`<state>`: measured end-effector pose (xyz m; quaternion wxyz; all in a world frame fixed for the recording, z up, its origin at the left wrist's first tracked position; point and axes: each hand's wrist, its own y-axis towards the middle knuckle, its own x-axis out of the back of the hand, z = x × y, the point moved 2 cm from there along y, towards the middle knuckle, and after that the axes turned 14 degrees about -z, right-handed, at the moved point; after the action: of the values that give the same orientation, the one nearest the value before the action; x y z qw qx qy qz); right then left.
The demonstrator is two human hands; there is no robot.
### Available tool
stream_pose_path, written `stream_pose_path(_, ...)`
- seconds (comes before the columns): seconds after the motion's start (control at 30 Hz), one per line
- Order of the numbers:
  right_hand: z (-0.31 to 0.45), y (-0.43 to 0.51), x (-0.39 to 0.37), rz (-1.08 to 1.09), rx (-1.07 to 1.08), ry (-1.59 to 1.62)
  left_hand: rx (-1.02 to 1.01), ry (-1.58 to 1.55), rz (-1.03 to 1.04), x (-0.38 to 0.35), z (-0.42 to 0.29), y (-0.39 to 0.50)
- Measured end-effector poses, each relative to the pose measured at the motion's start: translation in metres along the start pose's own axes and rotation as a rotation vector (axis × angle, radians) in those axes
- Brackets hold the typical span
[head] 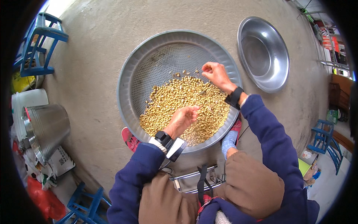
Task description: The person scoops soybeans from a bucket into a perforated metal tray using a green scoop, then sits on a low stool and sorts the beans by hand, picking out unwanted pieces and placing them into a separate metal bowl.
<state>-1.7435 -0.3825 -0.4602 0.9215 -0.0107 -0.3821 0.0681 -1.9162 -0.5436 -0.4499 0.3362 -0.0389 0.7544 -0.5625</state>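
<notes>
A large round grey sieve tray [179, 36] with a perforated bottom stands between my feet, before my knees. Yellowish soybeans [167, 103] mixed with bits of pod husk are heaped in its near and right part. Over the middle of the beans is my left hand [186, 117], fingers curled; whether something is pinched in it cannot be seen. My right hand [214, 73] hovers at the upper right edge of the heap, thumb and fingertips close together, near a few loose husks [186, 72]. Anything between those fingertips is too small to tell.
A steel basin [254, 54] sits on the concrete floor right of the tray. On the left are a blue stool [49, 32], a metal bucket [53, 126], a white bucket [36, 98] and bags. Another blue stool [86, 204] stands lower left; more blue stools [321, 137] are far right.
</notes>
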Motion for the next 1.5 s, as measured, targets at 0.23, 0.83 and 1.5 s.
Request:
stream_pose_path(0.23,0.010,0.009,-0.030,0.069,0.080,-0.120,-0.100,-0.065,-0.065,0.026,-0.009,-0.011)
stream_pose_path(0.83,-0.164,-0.073,0.129,-0.672,-1.067,1.472,-0.113,-0.172,-0.004,0.036,-0.021,-0.037)
stream_pose_path(1.5,0.152,0.024,0.004,0.089,-0.513,0.703,-0.451,-0.310,0.159,0.055,-0.105,-0.178)
